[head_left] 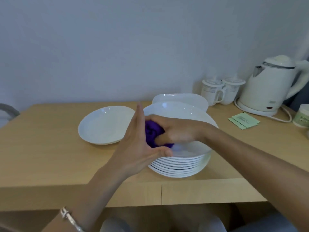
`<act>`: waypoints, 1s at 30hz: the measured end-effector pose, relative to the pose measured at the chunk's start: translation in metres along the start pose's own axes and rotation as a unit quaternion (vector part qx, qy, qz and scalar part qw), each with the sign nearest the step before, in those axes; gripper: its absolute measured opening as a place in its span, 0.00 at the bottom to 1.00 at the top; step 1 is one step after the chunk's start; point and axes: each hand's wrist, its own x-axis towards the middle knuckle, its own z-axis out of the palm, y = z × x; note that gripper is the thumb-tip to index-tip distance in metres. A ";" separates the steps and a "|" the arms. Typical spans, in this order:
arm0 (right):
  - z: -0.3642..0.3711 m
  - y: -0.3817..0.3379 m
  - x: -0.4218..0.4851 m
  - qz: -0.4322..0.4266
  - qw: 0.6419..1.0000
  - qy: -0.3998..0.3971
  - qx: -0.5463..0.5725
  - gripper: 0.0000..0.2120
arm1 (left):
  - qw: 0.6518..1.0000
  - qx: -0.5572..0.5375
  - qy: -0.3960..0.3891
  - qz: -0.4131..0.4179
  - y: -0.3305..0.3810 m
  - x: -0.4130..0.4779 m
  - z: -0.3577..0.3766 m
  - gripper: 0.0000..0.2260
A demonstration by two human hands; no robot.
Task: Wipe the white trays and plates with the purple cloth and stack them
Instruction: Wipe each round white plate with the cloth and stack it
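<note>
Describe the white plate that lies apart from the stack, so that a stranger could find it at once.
On the wooden table, find the tall stack of white plates near the front edge. Left of it lies a shallow round plate. Unlike the stack, it sits low on the table and holds no purple cloth.

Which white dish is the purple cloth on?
The top round white plate of the tall centre stack; the right hand grips the purple cloth on it. The left white plate and rear white trays lie untouched.
</note>
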 end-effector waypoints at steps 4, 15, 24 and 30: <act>-0.012 0.019 0.026 0.002 0.988 0.124 -0.097 0.09 | 0.999 0.034 -0.017 0.015 0.000 0.003 -0.002 0.58; -0.005 0.001 -0.064 0.153 0.985 0.010 -0.082 0.15 | 0.996 0.077 -0.037 0.012 0.004 0.002 -0.005 0.56; 0.002 0.014 0.029 0.010 0.987 0.131 -0.088 0.06 | 0.995 0.086 -0.053 0.007 0.001 0.000 -0.006 0.54; -0.018 0.029 -0.015 0.163 0.955 0.176 -0.172 0.17 | 0.918 0.359 -0.171 -0.015 0.018 0.005 -0.020 0.56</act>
